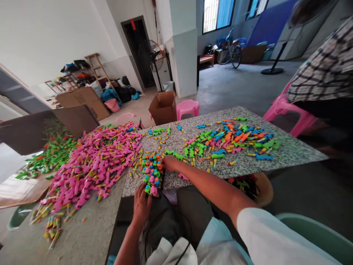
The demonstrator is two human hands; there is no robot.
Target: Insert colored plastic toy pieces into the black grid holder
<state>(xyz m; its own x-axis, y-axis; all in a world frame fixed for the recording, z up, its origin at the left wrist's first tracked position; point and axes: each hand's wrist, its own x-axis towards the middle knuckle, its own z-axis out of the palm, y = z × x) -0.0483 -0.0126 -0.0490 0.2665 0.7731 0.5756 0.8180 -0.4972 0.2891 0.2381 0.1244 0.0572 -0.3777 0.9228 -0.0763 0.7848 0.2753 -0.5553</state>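
A dark tray point(160, 184) packed with small coloured plastic toy pieces point(152, 170) hangs over the near edge of the granite table point(289, 151). My left hand point(141, 204) grips the tray's near end from below, fingers curled round it. My right hand point(168, 163) rests at the tray's far right corner, fingers closed against the pieces there; what it pinches is too small to name. A big heap of pink pieces point(93, 162) lies to the left. A mixed pile of blue, orange and green pieces point(231, 140) lies beyond my right hand.
Green pieces point(49, 154) spill from an open cardboard box point(30, 129) at far left. A basket point(263, 187) of pieces sits under the table. Another person in a checked shirt point(322, 70) sits on a pink stool point(289, 114) at right. A box point(163, 107) and pink stool point(187, 107) stand behind.
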